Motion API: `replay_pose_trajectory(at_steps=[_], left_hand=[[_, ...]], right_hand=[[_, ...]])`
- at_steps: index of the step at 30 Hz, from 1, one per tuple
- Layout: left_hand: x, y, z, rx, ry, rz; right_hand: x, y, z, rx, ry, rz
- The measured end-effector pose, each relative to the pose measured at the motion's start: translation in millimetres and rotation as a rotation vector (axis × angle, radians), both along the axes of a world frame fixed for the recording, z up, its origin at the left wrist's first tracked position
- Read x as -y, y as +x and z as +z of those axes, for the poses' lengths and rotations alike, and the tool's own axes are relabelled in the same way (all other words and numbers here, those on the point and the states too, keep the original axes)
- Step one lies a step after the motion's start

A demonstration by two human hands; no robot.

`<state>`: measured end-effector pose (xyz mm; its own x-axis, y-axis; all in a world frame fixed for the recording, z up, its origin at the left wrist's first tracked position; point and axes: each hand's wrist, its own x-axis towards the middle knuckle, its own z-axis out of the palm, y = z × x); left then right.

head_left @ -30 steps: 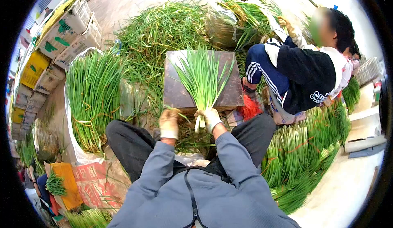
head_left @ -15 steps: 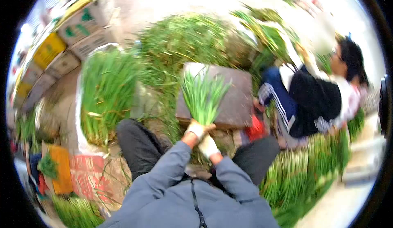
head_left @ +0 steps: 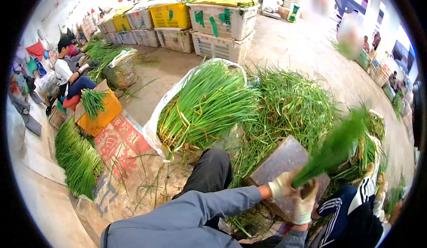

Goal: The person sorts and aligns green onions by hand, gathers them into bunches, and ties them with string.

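Note:
A bunch of green chives (head_left: 331,150), its leafy end blurred, points up and to the right. My left hand (head_left: 282,185), in a pale glove, is closed round its lower end. Beside it, my right hand (head_left: 305,205), also gloved, has its fingers curled round the base of the same bunch. Both hands are over a dark, flat-topped block (head_left: 282,159), which they partly cover.
A white-lined container of chives (head_left: 209,101) stands ahead of my knee. Loose leaves (head_left: 293,105) are heaped beyond the block. A co-worker's striped trouser leg (head_left: 333,208) is close on the right. Stacked crates (head_left: 222,21) line the back; another person (head_left: 66,70) sits far left.
My view has swung left, so the block and my hands now appear lower right. The bunch, upright over the block before, now leans to the right, still in both hands.

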<state>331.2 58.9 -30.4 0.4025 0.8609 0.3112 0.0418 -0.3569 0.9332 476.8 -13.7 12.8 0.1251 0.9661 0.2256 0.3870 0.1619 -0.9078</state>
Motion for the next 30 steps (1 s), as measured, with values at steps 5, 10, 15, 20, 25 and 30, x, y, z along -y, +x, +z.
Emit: replay_pose_trajectory(at_steps=[5, 10, 15, 20, 25, 30], left_hand=[[-24.5, 28.8, 19.9, 0.158, 0.296, -0.17], [-56.2, 32.6, -90.6, -0.489, 0.23, -0.034], [-41.5, 23.5, -70.5, 0.068, -0.155, -0.154], [-21.1, -8.0, -37.6, 0.106, -0.265, -0.017], [-27.7, -21.5, -19.7, 0.295, -0.388, 0.041], [-39.6, -64.6, -21.1, 0.473, -0.465, 0.014]], right_hand=[[-29.3, -1.0, -1.8, -0.14, 0.157, -0.154], [-65.6, -25.5, -96.6, -0.665, -0.255, -0.276], [-46.5, -17.0, -44.3, -0.115, -0.287, -0.071], [-28.2, -53.9, 21.6, 0.114, -0.183, 0.071], [65.9, -27.0, 45.0, 0.164, 0.225, -0.269], [217.3, 87.7, -72.1, -0.025, -0.007, -0.753]])
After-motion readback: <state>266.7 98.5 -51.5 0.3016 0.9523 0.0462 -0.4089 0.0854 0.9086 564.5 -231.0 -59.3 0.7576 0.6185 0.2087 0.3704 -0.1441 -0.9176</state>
